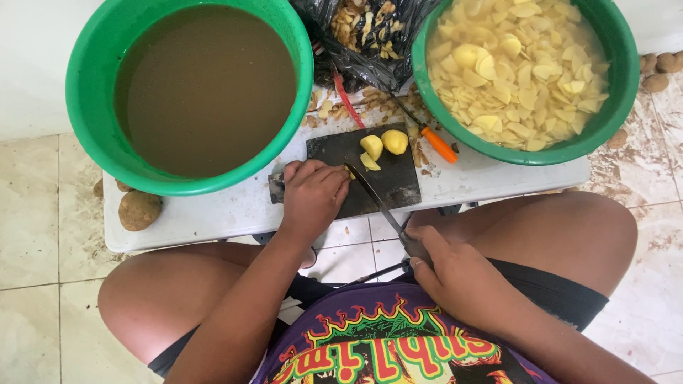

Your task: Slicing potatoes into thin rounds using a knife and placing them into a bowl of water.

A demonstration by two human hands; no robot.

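A: Head view. Step in hand looks like slicing: left hand clenched over a potato piece on the board near the table's front edge; right hand grasps the knife, blade angled onto the board.

B: Next move?

A: Likely a downward cut beside the knuckles, so fingertips must be kept tucked.

B: Room?

A: Tight. Water bowl at the left, slice bowl at the right, peeler just beyond the board's far right corner.
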